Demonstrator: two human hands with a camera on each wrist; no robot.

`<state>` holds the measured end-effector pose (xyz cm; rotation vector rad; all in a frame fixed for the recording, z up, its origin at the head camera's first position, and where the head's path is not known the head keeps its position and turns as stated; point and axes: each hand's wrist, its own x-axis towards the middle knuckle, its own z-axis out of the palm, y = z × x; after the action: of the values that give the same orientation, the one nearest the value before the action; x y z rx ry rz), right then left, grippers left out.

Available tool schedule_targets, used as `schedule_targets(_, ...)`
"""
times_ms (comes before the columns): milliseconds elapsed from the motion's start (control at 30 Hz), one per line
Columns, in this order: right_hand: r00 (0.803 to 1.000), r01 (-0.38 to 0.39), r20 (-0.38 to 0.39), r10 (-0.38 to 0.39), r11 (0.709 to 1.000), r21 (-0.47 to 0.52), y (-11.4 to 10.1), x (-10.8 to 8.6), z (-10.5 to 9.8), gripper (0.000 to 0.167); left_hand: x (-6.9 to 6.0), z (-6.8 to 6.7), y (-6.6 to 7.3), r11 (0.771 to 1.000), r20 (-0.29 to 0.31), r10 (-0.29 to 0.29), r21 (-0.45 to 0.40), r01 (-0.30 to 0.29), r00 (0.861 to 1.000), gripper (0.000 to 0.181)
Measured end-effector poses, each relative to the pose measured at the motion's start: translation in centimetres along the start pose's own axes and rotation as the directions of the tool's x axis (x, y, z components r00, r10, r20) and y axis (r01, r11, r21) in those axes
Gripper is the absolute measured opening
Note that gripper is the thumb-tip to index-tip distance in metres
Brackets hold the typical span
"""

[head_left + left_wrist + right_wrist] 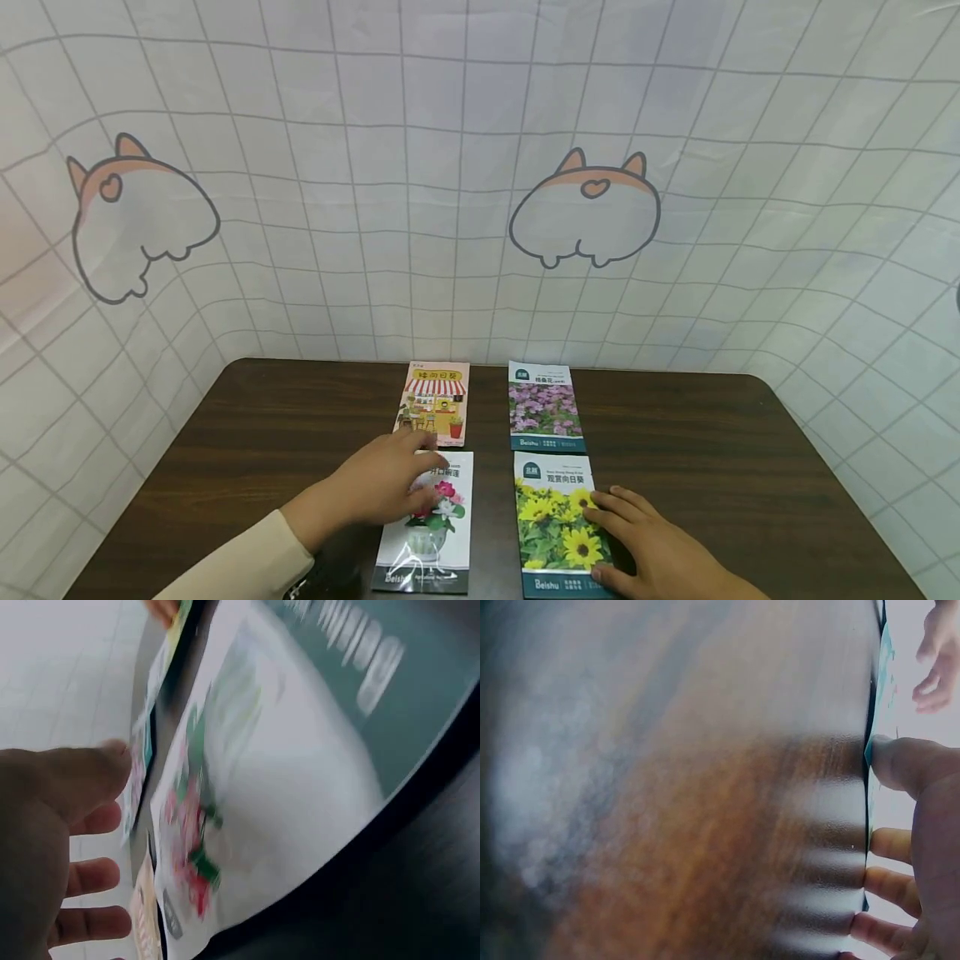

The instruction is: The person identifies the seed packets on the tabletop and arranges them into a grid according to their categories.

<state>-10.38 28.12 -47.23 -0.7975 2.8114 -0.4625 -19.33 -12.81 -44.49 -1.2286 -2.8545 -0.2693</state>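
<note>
Four-cornered flat seed packets lie on a dark table (712, 450) in two columns. My left hand (382, 487) is over the upper part of a white packet with pink flowers in a bowl (425, 546). In the left wrist view its thumb and fingers are spread apart above the packet's surface (292, 795), pinching nothing. My right hand (660, 546) rests at the right edge of a yellow sunflower packet (555, 533). Its spread thumb and fingertips touch that edge, as the right wrist view (889, 757) also shows.
Behind the white packet lies a pink packet with a striped awning (435, 387). A purple-flower packet (546, 408) lies behind the sunflower one. A narrow strip of table separates the columns. A white gridded curtain (450, 167) surrounds the table's back and sides.
</note>
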Motion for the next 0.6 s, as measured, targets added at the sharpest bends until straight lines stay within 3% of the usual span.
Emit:
schedule_targets(200, 1.000, 0.001, 0.015, -0.001, 1.000, 0.010, -0.1, 0.1, -0.3, 0.073, -2.0, 0.0, 1.5, 0.999, 0.067, 0.050, -0.022, -0.048, 0.996, 0.052)
schedule_targets(333, 1.000, 0.002, 0.010, -0.002, 1.000, 0.012, -0.1, 0.1, -0.3, 0.072, -2.8, 0.1, 1.9, 0.999, 0.110, 0.021, -0.036, -0.017, 0.994, 0.061)
schedule_targets(600, 0.999, -0.020, 0.027, 0.020, 1.000, 0.010, -0.2, 0.2, -0.4, 0.074, -4.3, 0.8, 1.7, 0.999, 0.109, -0.012, -0.043, 0.017, 0.994, 0.066)
